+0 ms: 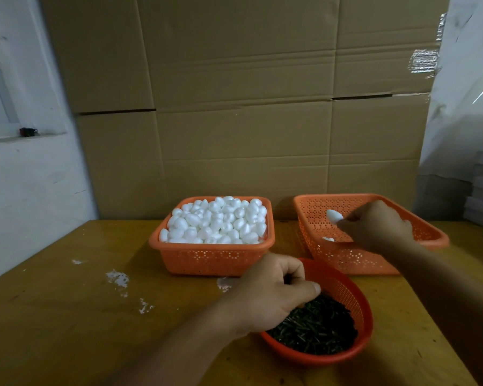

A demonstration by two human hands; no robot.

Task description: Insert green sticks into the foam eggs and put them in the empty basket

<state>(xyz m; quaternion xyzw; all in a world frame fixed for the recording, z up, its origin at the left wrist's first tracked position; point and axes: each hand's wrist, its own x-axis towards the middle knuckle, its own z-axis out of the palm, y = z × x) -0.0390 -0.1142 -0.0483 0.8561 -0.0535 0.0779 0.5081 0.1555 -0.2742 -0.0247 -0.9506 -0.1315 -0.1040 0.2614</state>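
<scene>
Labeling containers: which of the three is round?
The red basket nearest the camera, holding green sticks. The two orange baskets behind are rectangular.

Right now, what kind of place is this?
Probably a small craft workshop or storeroom: big brown cardboard boxes stacked behind a worn yellow wooden table, with an orange plastic basket of white foam eggs for handwork.

The table's (pixel 67 316) left half lay open from front edge to back. Toward its right, three baskets crowded together: egg basket (pixel 212 257), right basket (pixel 374 260) and stick bowl (pixel 357 349). Cardboard (pixel 234 107) walled off the back edge.
</scene>
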